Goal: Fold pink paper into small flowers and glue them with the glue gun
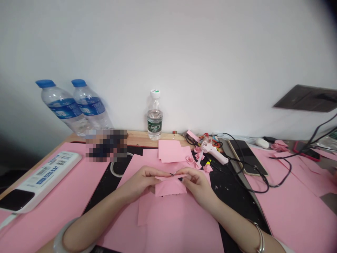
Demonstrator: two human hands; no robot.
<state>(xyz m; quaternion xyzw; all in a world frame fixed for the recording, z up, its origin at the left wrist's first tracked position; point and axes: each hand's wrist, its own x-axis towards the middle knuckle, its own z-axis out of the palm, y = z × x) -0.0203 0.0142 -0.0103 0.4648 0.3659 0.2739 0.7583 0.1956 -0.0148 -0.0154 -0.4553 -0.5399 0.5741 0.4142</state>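
My left hand and my right hand meet over the desk, both pinching a small folded piece of pink paper. The fingertips of each hand close on its upper edge, which is creased over. The piece hangs just above a large pink sheet that lies flat under my forearms. Behind it rests a small stack of square pink papers.
A white glue gun with a black cable lies back right among small pink paper roses. Two phones and more pink sheets lie right. Three water bottles stand by the wall. A white box sits left.
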